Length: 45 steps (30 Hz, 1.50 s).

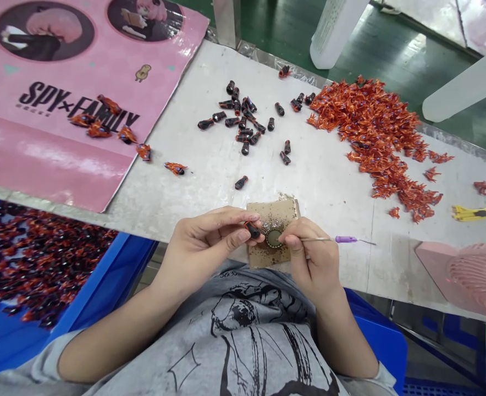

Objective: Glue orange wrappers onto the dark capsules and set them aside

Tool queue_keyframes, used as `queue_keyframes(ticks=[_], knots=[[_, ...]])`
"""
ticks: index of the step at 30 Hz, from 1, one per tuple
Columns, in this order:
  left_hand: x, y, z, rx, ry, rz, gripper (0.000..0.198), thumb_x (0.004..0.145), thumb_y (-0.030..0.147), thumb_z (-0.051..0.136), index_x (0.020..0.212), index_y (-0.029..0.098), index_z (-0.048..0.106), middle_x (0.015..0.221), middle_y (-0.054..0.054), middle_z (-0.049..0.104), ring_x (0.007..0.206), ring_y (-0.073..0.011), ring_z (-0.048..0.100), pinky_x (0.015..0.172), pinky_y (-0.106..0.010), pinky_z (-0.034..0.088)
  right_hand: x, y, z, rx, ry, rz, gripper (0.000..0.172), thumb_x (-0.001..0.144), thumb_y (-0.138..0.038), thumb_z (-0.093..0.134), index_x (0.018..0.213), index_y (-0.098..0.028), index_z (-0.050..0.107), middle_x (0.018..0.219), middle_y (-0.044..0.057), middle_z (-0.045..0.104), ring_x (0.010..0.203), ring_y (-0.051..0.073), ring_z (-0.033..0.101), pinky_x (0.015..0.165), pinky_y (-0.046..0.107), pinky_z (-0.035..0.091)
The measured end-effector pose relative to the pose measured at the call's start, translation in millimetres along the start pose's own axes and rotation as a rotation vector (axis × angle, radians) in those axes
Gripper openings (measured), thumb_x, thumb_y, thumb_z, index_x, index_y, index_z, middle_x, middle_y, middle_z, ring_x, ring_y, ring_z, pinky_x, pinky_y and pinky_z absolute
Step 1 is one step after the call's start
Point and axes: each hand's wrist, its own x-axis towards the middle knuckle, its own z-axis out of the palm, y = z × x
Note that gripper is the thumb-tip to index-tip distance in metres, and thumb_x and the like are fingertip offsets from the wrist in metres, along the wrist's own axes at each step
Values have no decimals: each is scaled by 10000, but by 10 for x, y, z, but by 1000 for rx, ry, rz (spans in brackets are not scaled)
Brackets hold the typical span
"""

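Note:
Between thumb and fingertips, my left hand (210, 242) pinches a small black and orange plastic piece (252, 230). My right hand (315, 256) grips a thin rod with a purple needle hub (346, 239); its fine bent needle points right, away from the left hand. Beneath both hands lies a stained cardboard pad (268, 258), with a small round dish (274, 237) on it, partly behind my fingers. Further up the table, several loose black and orange pieces (243, 132) lie scattered. To their right is a large heap of orange spiky parts (375, 132).
A pink printed sheet (78, 176) covers the table's left, with several assembled orange pieces (98, 129) on it. Lower left stands a blue bin (115, 264) of black and orange pieces. A yellow cutter (476, 213) and a pink fan (474, 269) are at right.

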Motion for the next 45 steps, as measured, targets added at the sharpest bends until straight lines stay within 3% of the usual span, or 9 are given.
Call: queue_keyframes(ticks=[2,9,19,26,33,40,45], knots=[[-2,-14,-5,3,2,-2,160,775,180,864,891,290,858,865,-1,819,749,-123,770,726,-181,662,-6,9,0,26,4,1,300,1055,-258,438,815,-205,610,722,32,629,677,169,607,607,304,474],[-24,-32,17,71,-25,2,243,795,104,816,910,314,855,882,13,819,827,-119,761,756,-166,644,-28,-103,20,319,230,-16,288,1059,-310,480,909,-202,701,795,47,690,730,173,645,635,317,513],[-30,-12,14,145,-60,38,340,796,44,771,934,344,851,885,21,826,838,-108,757,756,-146,604,33,-142,101,350,192,-85,279,1063,-300,482,931,-192,703,820,49,708,767,161,658,671,310,540],[-23,11,30,93,-45,10,322,787,34,773,913,319,855,879,13,823,809,-113,760,742,-154,628,-17,-103,39,300,225,-32,314,1071,-345,441,939,-209,691,829,55,689,769,186,648,665,335,523],[-26,24,26,23,-44,-10,315,788,25,769,924,296,852,874,26,822,758,-107,779,744,-160,653,-68,41,-11,66,7,-16,259,1058,-231,418,892,-210,615,785,38,638,736,178,610,660,306,495],[-51,37,89,15,-22,-104,270,741,37,820,883,265,844,822,23,837,740,-118,793,742,-157,648,-94,-62,-24,255,223,19,264,1065,-311,459,955,-210,676,844,50,685,780,178,653,662,310,514],[-73,63,136,70,-11,-139,247,707,46,835,855,244,836,787,13,837,704,-129,791,682,-147,638,-57,-152,3,339,219,-18,272,1065,-328,470,960,-210,691,837,41,711,762,165,659,649,301,525]])
